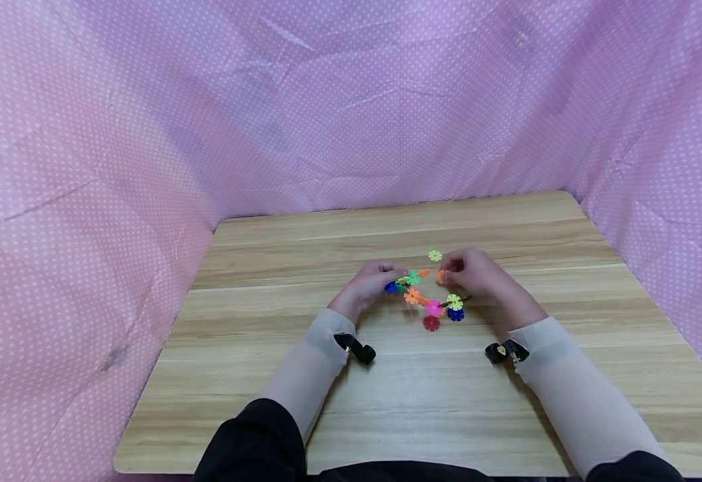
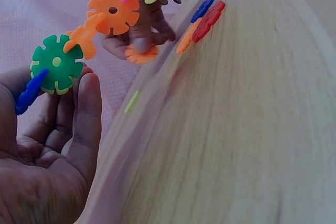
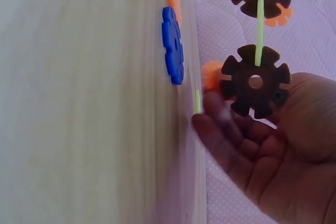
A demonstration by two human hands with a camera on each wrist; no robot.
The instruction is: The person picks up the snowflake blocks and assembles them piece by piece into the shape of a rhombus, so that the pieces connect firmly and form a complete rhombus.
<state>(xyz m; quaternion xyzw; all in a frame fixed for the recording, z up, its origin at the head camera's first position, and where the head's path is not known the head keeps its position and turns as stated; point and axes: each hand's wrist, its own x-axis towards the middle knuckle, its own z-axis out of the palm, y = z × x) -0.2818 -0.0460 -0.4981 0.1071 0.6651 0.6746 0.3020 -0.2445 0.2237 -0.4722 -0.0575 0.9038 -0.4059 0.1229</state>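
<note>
A chain of slotted flower-shaped plastic discs hangs over the table, with my left hand (image 1: 370, 284) pinching it near a blue disc (image 2: 31, 92) and a green disc (image 2: 56, 62). Two orange discs (image 2: 116, 11) follow, then a pink disc (image 1: 433, 307), and brown discs (image 3: 254, 95) joined by a yellow-green disc (image 3: 260, 30) at the other end. Between thumb and fingers, my right hand (image 1: 477, 273) holds a single orange disc (image 2: 142, 55), apart from the chain. In the right wrist view the brown end partly overlaps this hand.
On the wooden table (image 1: 411, 402) lie a red disc (image 1: 431, 324), a blue disc (image 1: 456, 314) and an orange disc (image 2: 188, 38) close together. Beyond my hands lies a loose yellow-green disc (image 1: 435, 256). Pink dotted cloth (image 1: 351, 120) surrounds the back and sides.
</note>
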